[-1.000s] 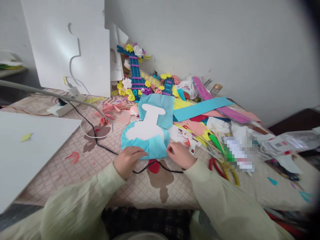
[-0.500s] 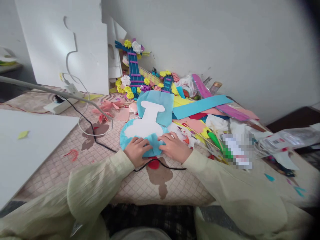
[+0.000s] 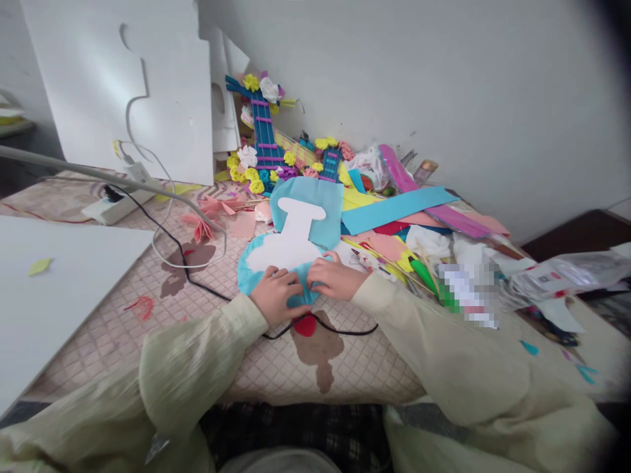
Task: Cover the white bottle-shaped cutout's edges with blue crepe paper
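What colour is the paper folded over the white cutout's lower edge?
The folded paper is light blue, best seen in the head view.

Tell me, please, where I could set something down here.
Bare tablecloth shows between the sleeves, below the black cable; the flat white board at left is bare around its yellow scrap. Crowded: beyond the right hand, around the blue strip.

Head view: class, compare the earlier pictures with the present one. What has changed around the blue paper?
The left hand has moved right along the lower part of the blue paper. The right hand has moved left and slightly forward from the lower right corner, so both hands are now close together. The right sleeve now hides the red and yellow handles. The white cutout stayed on the paper.
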Demonstrator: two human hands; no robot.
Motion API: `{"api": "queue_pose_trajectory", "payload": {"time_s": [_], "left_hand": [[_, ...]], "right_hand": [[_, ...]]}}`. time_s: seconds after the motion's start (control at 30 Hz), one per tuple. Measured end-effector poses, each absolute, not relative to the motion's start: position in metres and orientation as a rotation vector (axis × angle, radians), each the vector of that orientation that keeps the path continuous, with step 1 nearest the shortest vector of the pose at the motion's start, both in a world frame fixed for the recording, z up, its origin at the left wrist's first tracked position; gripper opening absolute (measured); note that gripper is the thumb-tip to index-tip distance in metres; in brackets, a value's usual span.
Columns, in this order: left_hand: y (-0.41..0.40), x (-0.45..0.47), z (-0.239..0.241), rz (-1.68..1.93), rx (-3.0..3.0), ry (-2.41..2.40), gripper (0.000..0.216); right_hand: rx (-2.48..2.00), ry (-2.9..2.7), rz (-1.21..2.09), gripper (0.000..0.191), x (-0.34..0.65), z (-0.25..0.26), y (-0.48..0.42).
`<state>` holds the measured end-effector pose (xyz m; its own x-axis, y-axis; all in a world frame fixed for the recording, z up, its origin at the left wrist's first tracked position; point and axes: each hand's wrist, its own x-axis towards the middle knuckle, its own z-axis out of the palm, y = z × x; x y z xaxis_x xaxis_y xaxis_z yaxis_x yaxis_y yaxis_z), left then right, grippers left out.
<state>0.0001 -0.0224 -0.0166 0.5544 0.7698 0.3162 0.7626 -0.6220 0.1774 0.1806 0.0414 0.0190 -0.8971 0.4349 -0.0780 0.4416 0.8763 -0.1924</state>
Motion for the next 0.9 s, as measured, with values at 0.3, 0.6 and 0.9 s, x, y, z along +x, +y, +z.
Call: {"api": "queue_pose_trajectory", "payload": {"time_s": [0.3, 0.6, 0.9], "left_hand": [[-0.015, 0.009, -0.011, 0.486, 2.586, 1.439, 0.034], [-0.012, 0.006, -0.011, 0.456, 2.509, 1.442, 0.017], [-0.013, 0.006, -0.011, 0.441, 2.512, 1.432, 0.016]], "right_hand": [[0.838, 2.904, -0.509, 0.011, 0.168, 0.014, 0.056], [0.984, 2.888, -0.577, 0.01, 0.168, 0.01, 0.07], [0.956, 2.926, -0.578, 0.007, 0.162, 0.008, 0.074]]}}
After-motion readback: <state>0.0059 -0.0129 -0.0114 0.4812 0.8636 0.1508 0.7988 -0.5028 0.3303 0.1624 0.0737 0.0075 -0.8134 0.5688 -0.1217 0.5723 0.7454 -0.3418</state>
